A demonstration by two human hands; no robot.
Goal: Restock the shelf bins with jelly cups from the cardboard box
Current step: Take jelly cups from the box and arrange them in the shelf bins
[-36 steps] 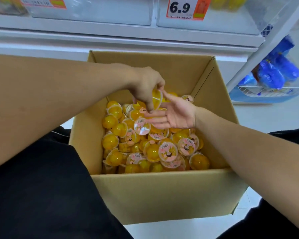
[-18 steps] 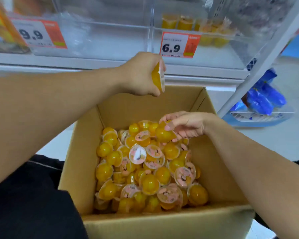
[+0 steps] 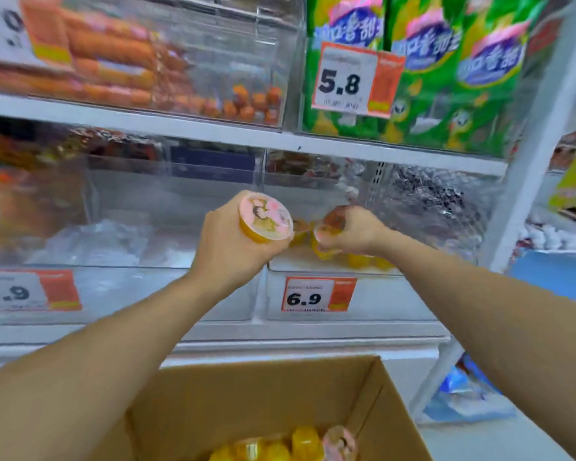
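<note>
Cups up at the 6.9 bin (image 3: 333,272): lower yours past its front lip before letting go. Your left hand (image 3: 233,241) is curled round a jelly cup (image 3: 266,218), lid facing you; your right hand (image 3: 353,232) pinches another cup (image 3: 328,234) over the bin. Cardboard box (image 3: 213,394) waits below.

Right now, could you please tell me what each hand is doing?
Left hand: closed, holding a jelly cup.
Right hand: closed, holding another cup over the bin.

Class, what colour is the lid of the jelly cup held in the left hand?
Pink, with a small printed picture, over yellow jelly; the head view shows it.
</note>
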